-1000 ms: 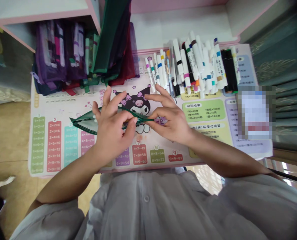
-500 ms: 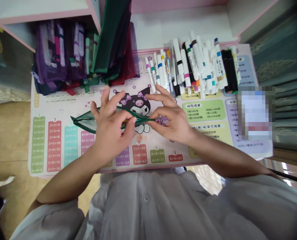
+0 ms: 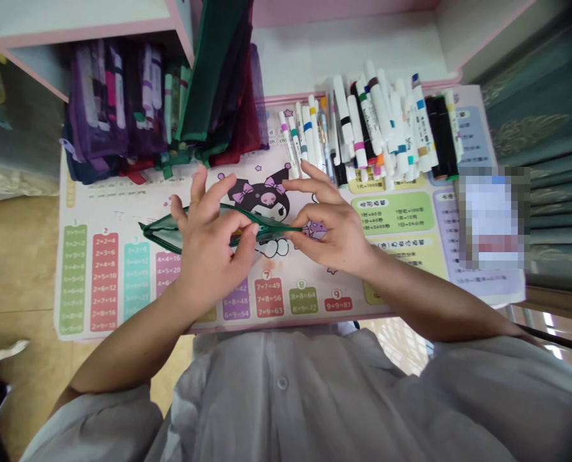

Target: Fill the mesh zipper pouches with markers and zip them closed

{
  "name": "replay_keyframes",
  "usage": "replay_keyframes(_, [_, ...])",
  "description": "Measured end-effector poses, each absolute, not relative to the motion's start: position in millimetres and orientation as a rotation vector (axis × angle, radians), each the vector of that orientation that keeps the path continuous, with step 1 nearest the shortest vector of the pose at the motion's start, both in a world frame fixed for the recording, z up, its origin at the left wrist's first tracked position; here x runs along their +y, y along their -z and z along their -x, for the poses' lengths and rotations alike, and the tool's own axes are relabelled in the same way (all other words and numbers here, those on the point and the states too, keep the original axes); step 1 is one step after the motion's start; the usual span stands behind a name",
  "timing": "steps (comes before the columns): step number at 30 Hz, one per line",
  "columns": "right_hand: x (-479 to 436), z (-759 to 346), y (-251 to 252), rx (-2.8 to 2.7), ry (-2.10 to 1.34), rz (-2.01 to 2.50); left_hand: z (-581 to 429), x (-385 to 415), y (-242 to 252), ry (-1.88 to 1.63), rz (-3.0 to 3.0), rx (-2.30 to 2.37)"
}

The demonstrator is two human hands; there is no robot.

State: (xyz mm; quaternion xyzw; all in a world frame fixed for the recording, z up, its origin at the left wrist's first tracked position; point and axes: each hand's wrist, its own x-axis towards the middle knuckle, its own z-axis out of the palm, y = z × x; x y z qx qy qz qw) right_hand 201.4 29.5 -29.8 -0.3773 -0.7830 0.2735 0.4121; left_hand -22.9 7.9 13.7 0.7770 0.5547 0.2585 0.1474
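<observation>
The green mesh pouch [image 3: 163, 232] lies lengthwise L to R over the middle of the desk mat [image 3: 122, 282], just in front of your chest; can't tell if it rests on the mat or hangs a bit above it. Your left hand [image 3: 209, 250] covers its middle, thumb & index pinched shut on the top edge, other fingers fanned up & free; that grip looks meant to steady the body of the pouch. Your right hand [image 3: 331, 228] nips the pouch's right tip between thumb & index, remaining fingers stretched out; prob. keeping the edge taut between the 2 hands. Something yellowish shows inside, too small to name. Beyond the right hand, markers [image 3: 386, 128] lie heaped at the mat's back edge, caps mostly toward you; back left, a stack of pouches [image 3: 117, 109] leans under the shelf [image 3: 98, 25], purple, green & red; a blurred box [image 3: 492, 215] sits far right.
</observation>
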Motion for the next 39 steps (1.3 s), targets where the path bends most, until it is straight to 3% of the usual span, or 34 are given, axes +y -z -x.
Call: replay_keyframes(39, [30.5,-203.0,29.5,-1.929,-0.667,0.901,26.9,8.7,-13.4,-0.817,-2.221,1.685])
